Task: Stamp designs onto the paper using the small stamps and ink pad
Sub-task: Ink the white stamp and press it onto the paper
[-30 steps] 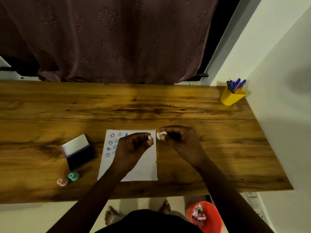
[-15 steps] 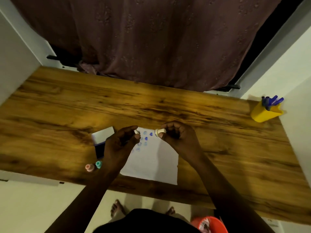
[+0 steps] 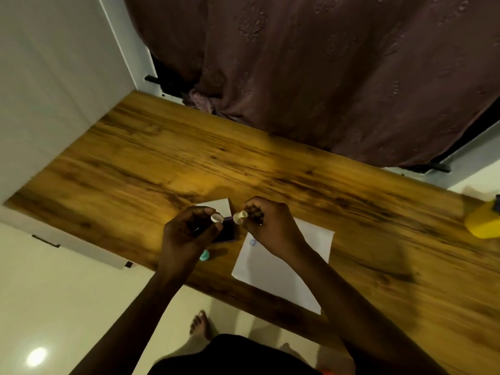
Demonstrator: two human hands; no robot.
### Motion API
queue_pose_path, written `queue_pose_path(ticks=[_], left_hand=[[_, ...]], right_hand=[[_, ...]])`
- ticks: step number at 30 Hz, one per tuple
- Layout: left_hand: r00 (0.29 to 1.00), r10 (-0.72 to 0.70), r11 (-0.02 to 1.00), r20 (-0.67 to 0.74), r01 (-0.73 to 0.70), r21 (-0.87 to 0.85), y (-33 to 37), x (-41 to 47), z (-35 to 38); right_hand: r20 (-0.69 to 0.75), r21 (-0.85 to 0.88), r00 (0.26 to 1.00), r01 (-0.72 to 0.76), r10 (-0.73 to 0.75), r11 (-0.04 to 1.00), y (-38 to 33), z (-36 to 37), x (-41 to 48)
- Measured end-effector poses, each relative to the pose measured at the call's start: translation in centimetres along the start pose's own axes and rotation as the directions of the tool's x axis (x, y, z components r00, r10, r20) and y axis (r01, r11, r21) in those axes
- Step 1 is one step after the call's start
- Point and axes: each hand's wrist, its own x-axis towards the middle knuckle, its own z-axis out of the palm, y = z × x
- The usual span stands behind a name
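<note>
My left hand [image 3: 186,234] pinches a small white cap [image 3: 216,218] between thumb and fingers. My right hand [image 3: 270,226] grips a small cream stamp [image 3: 240,216], held level a short gap from the cap, both above the table. Under my left hand lies the open ink pad [image 3: 226,231], with its dark pad and its white lid [image 3: 216,205] behind. The white paper [image 3: 281,272] lies below my right wrist; one blue print [image 3: 253,242] shows, the others are hidden. A teal stamp [image 3: 204,255] stands by my left wrist.
The wooden table [image 3: 270,171] runs from a white wall on the left to a yellow pen holder [image 3: 483,221] at the right edge. A dark curtain [image 3: 311,63] hangs behind it. My bare foot [image 3: 200,324] shows on the floor below the near edge.
The view has swung left and tilted. Both hands have moved from above the paper to above the ink pad, still holding cap and stamp slightly apart.
</note>
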Motion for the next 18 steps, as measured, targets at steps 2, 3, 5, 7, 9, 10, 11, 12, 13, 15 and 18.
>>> queue_pose_path(ticks=[2,3,5,7,9,10,11,12,13,15,18], left_hand=[[1.0,0.002,1.0,-0.022,-0.001,0.009,-0.3,-0.1,-1.0],[1.0,-0.002,1.0,-0.029,0.002,0.01,-0.4,-0.2,-1.6],[1.0,-0.006,1.0,-0.029,0.006,0.01,-0.7,-0.4,-2.5],[1.0,-0.004,1.0,-0.029,0.004,-0.006,-0.8,-0.5,-3.3],[0.999,-0.01,1.0,-0.033,0.009,-0.024,-0.8,-0.6,-3.9],[0.999,-0.009,1.0,-0.033,0.008,-0.025,-0.9,-0.6,-4.1],[0.999,-0.006,1.0,-0.033,0.005,-0.021,-0.9,-0.6,-4.3],[0.999,-0.004,1.0,-0.033,0.003,-0.016,-1.0,-0.6,-4.5],[0.999,-0.003,1.0,-0.032,0.002,-0.013,-1.0,-0.6,-4.6],[1.0,0.0,1.0,-0.028,0.0,-0.002,-1.1,-0.5,-4.6],[1.0,-0.006,1.0,-0.025,0.006,0.008,-1.4,-0.4,-4.7]], right_hand=[[0.046,-0.059,0.998,0.036,-0.033,0.998,0.0,1.4,0.7],[0.067,-0.088,0.997,0.046,-0.041,0.995,0.0,2.2,1.0],[0.1,-0.132,0.994,0.062,-0.049,0.989,0.1,3.5,1.6],[0.131,-0.169,0.99,0.078,-0.056,0.982,0.2,4.8,2.1],[0.16,-0.216,0.985,0.095,-0.061,0.972,0.4,5.8,2.4],[0.177,-0.236,0.983,0.094,-0.052,0.967,0.5,6.2,2.6],[0.191,-0.255,0.981,0.089,-0.04,0.963,0.5,6.5,2.7],[0.197,-0.272,0.98,0.085,-0.031,0.958,0.6,6.9,2.8],[0.197,-0.289,0.98,0.084,-0.027,0.954,0.8,7.1,2.9],[0.189,-0.321,0.982,0.084,-0.023,0.943,1.1,7.5,2.9],[0.172,-0.336,0.985,0.091,-0.034,0.937,1.3,8.0,2.8]])
